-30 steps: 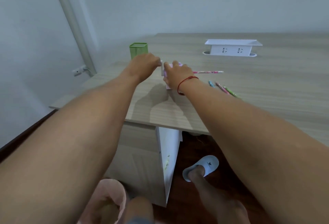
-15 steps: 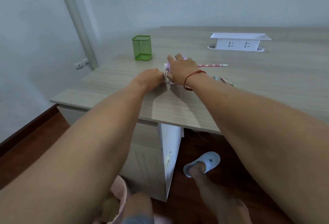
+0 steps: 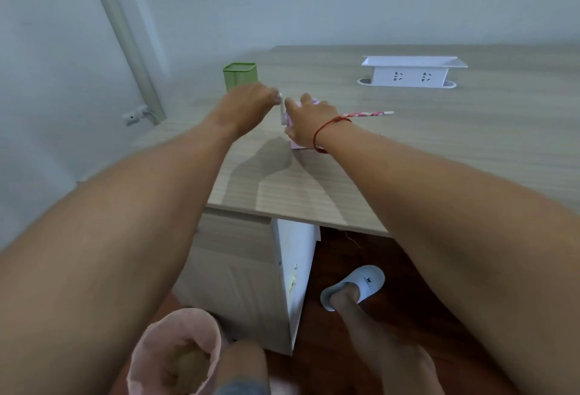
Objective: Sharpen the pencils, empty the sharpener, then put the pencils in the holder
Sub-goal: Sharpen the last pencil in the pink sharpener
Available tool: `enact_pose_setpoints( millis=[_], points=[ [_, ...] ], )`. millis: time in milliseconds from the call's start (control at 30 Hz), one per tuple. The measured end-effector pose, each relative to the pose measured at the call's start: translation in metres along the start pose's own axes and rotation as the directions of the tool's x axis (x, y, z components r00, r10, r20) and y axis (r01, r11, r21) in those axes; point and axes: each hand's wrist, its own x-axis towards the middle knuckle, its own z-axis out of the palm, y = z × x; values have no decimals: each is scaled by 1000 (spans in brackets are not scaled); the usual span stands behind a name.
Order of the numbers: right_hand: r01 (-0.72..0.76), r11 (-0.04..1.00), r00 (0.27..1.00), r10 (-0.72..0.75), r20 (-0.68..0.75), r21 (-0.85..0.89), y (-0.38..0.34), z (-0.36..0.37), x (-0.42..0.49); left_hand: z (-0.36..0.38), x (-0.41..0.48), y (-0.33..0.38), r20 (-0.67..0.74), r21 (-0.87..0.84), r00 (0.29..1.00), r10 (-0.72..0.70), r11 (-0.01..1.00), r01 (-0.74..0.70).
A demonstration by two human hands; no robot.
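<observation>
Open wood at the front and right; a cluster blocks the left-middle.

The desk (image 3: pixel 439 168) lies bare along its front edge and across its right half. Toward the left edge a green holder (image 3: pixel 240 76) stands, and just in front of it the left hand (image 3: pixel 248 106) pinches the crank (image 3: pixel 281 107) of the pink sharpener (image 3: pixel 298 143), whose body the right hand (image 3: pixel 309 120) grips. A pencil (image 3: pixel 370 113) juts rightward from behind that hand. A white socket box (image 3: pixel 411 74) stands near the back edge, well apart.
</observation>
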Motion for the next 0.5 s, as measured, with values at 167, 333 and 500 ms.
enact_pose_setpoints(
  millis=[167,333,500],
  points=[
    [-9,999,999,8,35,35,0,-3,4,11,-31,14,9,-11,998,58,998,-58],
    [36,998,999,-37,22,44,3,3,8,41,-32,25,256,-3,966,-25,1000,27],
    [17,998,1000,-17,1,68,5,4,6,56,-4,15,250,3,963,-102,995,105]
  ],
)
